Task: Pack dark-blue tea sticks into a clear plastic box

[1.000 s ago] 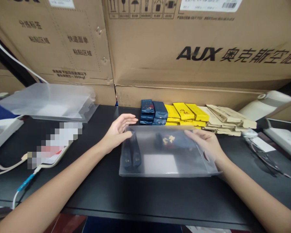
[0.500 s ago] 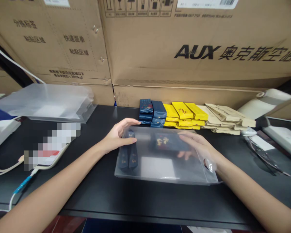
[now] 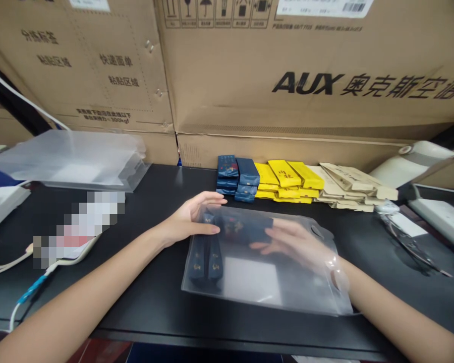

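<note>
A clear frosted plastic bag (image 3: pixel 302 295) lies on the black table with its opening to the right. My left hand (image 3: pixel 187 216) grips the bag's far left corner, thumb on top and fingers beyond the edge. Through the opening reaches my right hand (image 3: pixel 293 239), which holds a dark blue packet (image 3: pixel 249 228) inside, seen through the film. Two more blue packets, one (image 3: pixel 196 262) beside the other (image 3: pixel 215 259), lie side by side along the bag's left end. A pale rectangle (image 3: pixel 251 280) shows through the film.
Behind the bag stand stacked blue packets (image 3: pixel 247 174), yellow packets (image 3: pixel 285 174) and beige packets (image 3: pixel 348 181). Another plastic bag (image 3: pixel 98 161) lies at the back left, near a phone (image 3: pixel 79 249) with a cable. Glasses (image 3: pixel 412 244) and a white bottle (image 3: pixel 412 161) are at the right.
My right hand has moved left inside the bag, bringing the blue packet nearer the two at the left end. The bag and my left hand have shifted slightly toward me.
</note>
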